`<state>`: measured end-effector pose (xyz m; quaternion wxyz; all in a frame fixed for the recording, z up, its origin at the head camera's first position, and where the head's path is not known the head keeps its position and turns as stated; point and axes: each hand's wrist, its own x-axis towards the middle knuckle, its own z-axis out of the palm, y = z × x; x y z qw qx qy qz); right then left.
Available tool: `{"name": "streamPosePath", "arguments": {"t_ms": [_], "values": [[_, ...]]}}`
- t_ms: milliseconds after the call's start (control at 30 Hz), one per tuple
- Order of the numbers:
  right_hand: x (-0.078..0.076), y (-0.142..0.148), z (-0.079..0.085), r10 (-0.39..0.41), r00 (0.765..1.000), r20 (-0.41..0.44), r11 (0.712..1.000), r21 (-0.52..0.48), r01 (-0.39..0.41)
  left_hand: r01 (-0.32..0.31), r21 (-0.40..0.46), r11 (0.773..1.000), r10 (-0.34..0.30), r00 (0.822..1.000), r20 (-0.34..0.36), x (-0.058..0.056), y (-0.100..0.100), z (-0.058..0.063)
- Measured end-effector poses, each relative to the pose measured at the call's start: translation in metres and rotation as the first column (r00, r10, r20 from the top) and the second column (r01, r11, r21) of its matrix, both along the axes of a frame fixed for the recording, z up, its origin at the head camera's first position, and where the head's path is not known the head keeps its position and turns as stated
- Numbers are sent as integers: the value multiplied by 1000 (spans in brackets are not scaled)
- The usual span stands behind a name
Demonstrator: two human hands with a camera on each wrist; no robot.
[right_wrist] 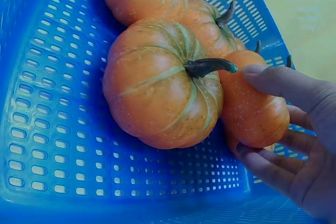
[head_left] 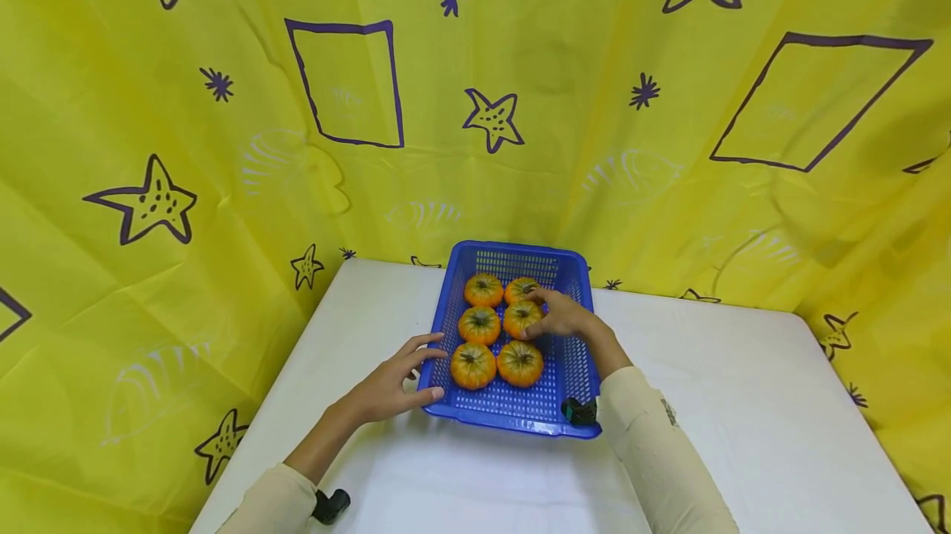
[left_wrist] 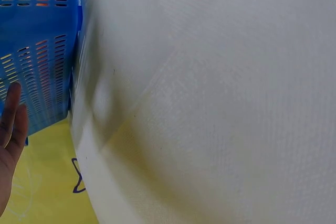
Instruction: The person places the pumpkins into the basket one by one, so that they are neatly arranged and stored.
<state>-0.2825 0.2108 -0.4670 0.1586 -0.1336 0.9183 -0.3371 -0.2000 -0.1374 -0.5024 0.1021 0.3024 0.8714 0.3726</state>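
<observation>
Several small orange pumpkins with green streaks and dark stems sit in two columns in a blue plastic basket (head_left: 505, 417). My right hand (head_left: 562, 315) reaches in over the right wall and holds the middle pumpkin (head_left: 520, 317) of the right column. In the right wrist view, the thumb lies on this pumpkin (right_wrist: 254, 103) near its top and the fingers curl along its side. A nearer pumpkin (right_wrist: 163, 85) stands beside it, untouched. At the basket's left wall is my left hand (head_left: 386, 385), its fingers extended and spread along the outside, thumb at the near left corner.
The basket stands on a white-covered table (head_left: 698, 369). Behind and around the table hangs a yellow curtain (head_left: 550, 47) with purple stars and outlines. Black wrist devices show at the left sleeve (head_left: 278, 497) and the right sleeve (head_left: 654, 443).
</observation>
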Motion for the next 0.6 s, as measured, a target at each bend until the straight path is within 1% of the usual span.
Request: {"name": "streamPosePath", "arguments": {"t_ms": [100,233,467,600], "values": [[0,-1,0,-6,1000,15,1000,3,6,0,1,1000,0,1000,3,0,0,0],[-1,-2,0,-42,998,54,999,4,42,-2,1,1000,2,1000,5,-1,0,0],[-3,-5,-2,-83,989,122,996,54,77,-5,-7,1000,5,1000,9,0,0,1],[-4,-7,-4,-101,985,143,995,37,96,-3,-9,1000,3,1000,7,-1,0,1]]}}
